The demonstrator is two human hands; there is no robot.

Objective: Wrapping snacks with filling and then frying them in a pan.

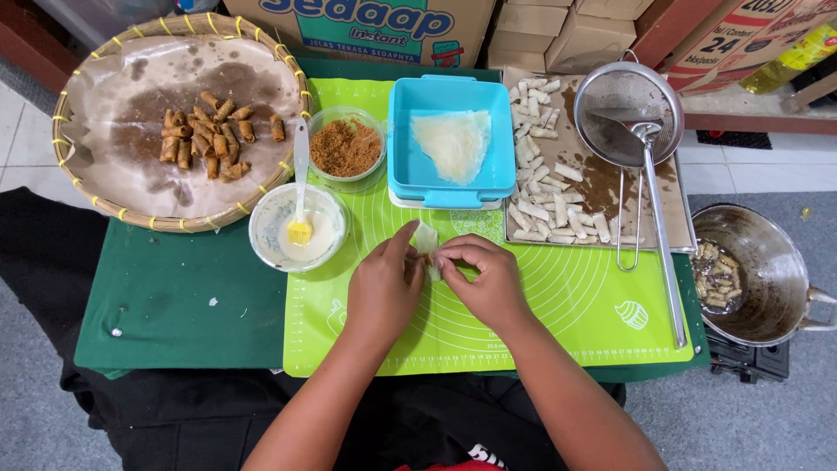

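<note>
Both my hands meet over the light green silicone mat (558,305) at the table's middle. My left hand (384,283) and my right hand (488,279) pinch a small pale pastry wrapper (426,239) between their fingertips, folding it; part of it is hidden by my fingers. Just behind them stands a blue plastic box (401,139) with thin white wrappers (453,139) inside. A clear bowl of brown shredded filling (346,146) sits left of the box. A white bowl (268,228) of pale paste holds a yellow-bristled brush (300,228).
A woven bamboo tray (87,187) with fried brown rolls (205,135) sits far left. A metal tray (667,187) at right holds raw white rolls (540,174) and a wire skimmer (628,100). A wok (772,270) with frying rolls stands at the right edge. Cardboard boxes (540,26) line the back.
</note>
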